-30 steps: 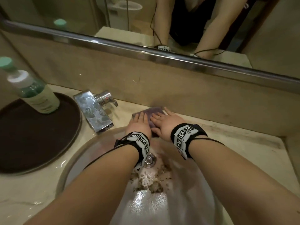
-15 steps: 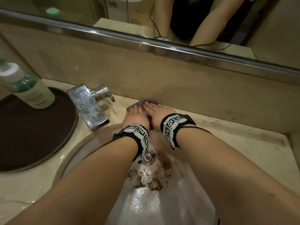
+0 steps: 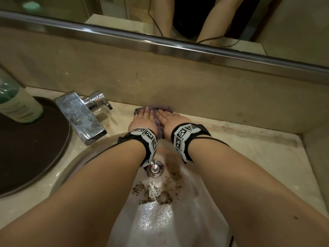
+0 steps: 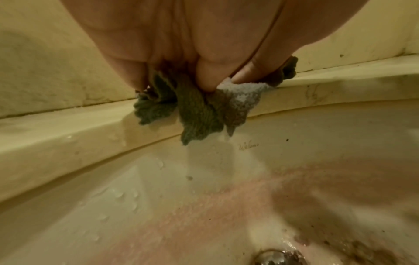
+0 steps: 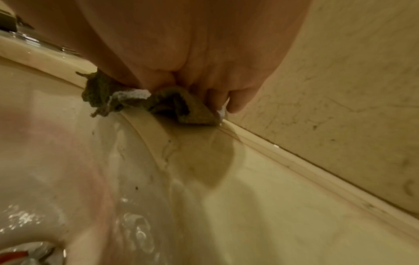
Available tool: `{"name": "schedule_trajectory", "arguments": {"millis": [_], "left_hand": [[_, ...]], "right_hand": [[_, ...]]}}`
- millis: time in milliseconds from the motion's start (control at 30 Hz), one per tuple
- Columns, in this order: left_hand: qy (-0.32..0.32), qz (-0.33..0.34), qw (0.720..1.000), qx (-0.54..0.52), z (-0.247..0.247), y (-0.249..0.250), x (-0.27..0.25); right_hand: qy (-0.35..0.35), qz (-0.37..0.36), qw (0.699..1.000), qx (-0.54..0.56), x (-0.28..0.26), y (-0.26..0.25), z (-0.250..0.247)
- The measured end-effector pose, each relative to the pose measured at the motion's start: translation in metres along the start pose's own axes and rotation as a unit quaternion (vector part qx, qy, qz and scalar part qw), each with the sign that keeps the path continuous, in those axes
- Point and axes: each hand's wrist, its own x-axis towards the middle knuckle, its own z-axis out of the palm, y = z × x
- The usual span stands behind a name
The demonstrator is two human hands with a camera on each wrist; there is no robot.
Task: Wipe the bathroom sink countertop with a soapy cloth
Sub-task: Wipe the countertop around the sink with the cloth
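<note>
A purple-grey cloth point(image 3: 159, 109) with white suds lies bunched on the narrow strip of beige countertop point(image 3: 249, 145) behind the basin, against the backsplash. My left hand point(image 3: 144, 116) and right hand point(image 3: 167, 116) lie side by side on top of it, fingers straight, pressing it down. In the left wrist view the cloth point(image 4: 197, 111) spills from under the palm over the basin's rim, with foam at its right edge. The right wrist view shows the cloth point(image 5: 172, 102) crumpled under my fingers point(image 5: 235, 102) at the foot of the wall.
A chrome faucet point(image 3: 81, 114) stands left of my hands. Further left is a round dark tray point(image 3: 32, 148) bearing a green-capped bottle point(image 3: 16, 102). The white basin point(image 3: 156, 220) holds brown debris around its drain point(image 3: 155, 168). Dirty streaks mark the countertop at right.
Both hands have slid the cloth away from me, from the basin's rim to the foot of the backsplash. The cloth is more bunched under the palms.
</note>
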Motion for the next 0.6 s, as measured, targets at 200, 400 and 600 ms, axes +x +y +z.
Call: {"name": "schedule_trajectory", "arguments": {"millis": [200,400,600], "left_hand": [[0.009,0.039,0.999,0.011,0.001,0.018,-0.002],[0.012,0.062,0.998,0.022,0.002,0.033,-0.003],[0.011,0.094,0.995,0.034,0.003,0.051,-0.004]], "right_hand": [[0.003,0.027,1.0,-0.012,-0.012,0.022,0.008],[0.009,0.046,0.999,-0.016,-0.023,0.036,0.015],[0.005,0.075,0.997,-0.01,-0.036,0.054,0.022]]}}
